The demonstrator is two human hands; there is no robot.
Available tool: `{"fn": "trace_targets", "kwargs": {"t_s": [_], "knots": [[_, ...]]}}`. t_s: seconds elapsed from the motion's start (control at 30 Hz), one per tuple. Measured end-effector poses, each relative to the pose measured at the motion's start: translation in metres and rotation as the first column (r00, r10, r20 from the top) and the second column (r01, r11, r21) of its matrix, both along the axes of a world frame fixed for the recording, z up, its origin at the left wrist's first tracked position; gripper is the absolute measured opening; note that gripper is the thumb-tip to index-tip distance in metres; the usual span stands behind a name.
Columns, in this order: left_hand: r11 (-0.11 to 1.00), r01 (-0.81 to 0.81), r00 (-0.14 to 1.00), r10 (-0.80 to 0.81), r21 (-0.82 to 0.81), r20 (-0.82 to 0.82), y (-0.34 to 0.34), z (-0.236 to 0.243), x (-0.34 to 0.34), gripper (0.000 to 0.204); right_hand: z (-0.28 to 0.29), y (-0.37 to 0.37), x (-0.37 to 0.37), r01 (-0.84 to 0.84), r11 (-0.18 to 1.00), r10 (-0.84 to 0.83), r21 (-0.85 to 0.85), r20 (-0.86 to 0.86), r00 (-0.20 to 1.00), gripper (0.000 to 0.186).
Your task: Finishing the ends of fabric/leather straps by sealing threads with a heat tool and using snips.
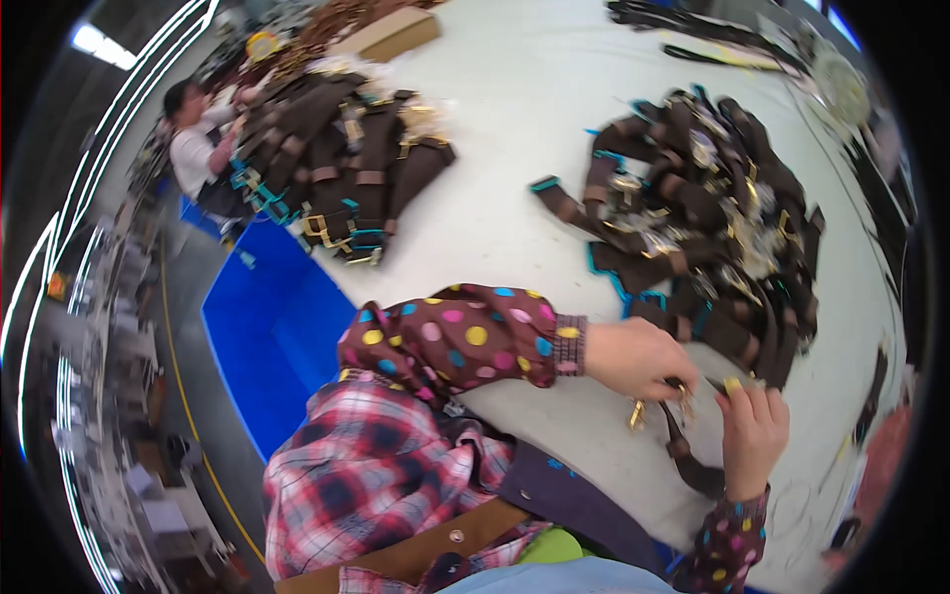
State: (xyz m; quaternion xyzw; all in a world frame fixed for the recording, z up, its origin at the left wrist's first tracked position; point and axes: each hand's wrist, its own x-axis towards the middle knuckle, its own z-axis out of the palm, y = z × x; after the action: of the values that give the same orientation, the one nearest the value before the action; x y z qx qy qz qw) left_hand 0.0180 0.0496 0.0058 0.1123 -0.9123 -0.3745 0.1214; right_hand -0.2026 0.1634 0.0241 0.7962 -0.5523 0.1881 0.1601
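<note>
My left hand (pixel 638 351), in a dotted sleeve, is closed on a dark brown strap (pixel 693 465) with gold metal hardware (pixel 636 416) dangling below the fingers. My right hand (pixel 752 431) is closed just to its right, gripping a slim dark item with a yellow part (pixel 730 386), too small to name. The strap hangs down between my hands onto the white table (pixel 515 119). Just beyond my hands lies a large heap of brown straps (pixel 693 198) with gold buckles and teal-edged pieces.
A second strap pile (pixel 336 168) is at the back left, beside a person (pixel 198 148). A blue bin (pixel 257 327) stands at the table's left edge. A cardboard box (pixel 386 35) is at the back, long black strips (pixel 693 20) and a white fan-like object (pixel 841 84) at the back right.
</note>
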Motion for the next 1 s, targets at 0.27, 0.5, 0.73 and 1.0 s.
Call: {"fn": "trace_targets", "kwargs": {"t_s": [0.27, 0.5, 0.73, 1.0], "knots": [[0.999, 0.009, 1.0, -0.01, 0.035, 0.023, 0.012, 0.003, 0.009, 0.013, -0.012, 0.001, 0.004, 0.063, 0.998, -0.064, 0.017, 0.042, 0.997, 0.027], [0.999, 0.035, 0.999, -0.035, 0.038, 0.019, 0.014, 0.018, 0.023, 0.015, -0.004, -0.016, 0.009, -0.039, 0.999, 0.04, -0.009, 0.066, 0.997, 0.023], [0.997, 0.079, 0.994, -0.08, 0.022, 0.08, 0.014, 0.023, 0.022, 0.036, -0.008, 0.007, -0.009, 0.033, 0.999, -0.033, 0.003, 0.088, 0.996, 0.024], [0.998, 0.059, 0.994, -0.061, 0.018, 0.095, 0.022, 0.025, 0.023, 0.042, -0.014, 0.003, 0.006, -0.075, 0.997, 0.075, -0.001, -0.016, 0.997, 0.02]]}}
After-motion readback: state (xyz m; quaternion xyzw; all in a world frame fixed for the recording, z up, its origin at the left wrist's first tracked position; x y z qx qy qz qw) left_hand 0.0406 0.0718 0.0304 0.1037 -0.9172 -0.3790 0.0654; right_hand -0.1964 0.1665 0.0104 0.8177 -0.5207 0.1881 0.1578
